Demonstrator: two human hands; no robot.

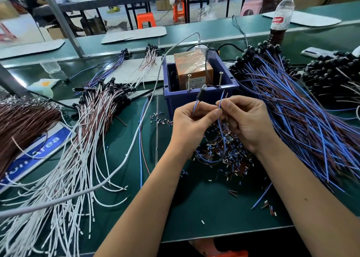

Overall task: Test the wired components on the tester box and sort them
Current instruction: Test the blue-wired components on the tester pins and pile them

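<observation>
Both hands pinch one wired component: left hand below its head, right hand at its wire ends.

A blue sign lying flat on the counter, half buried under white wires, shows the word "Area" in white letters; the word before it is covered. The bottle has a red label and the orange box a printed sticker, both too blurred to read.
</observation>
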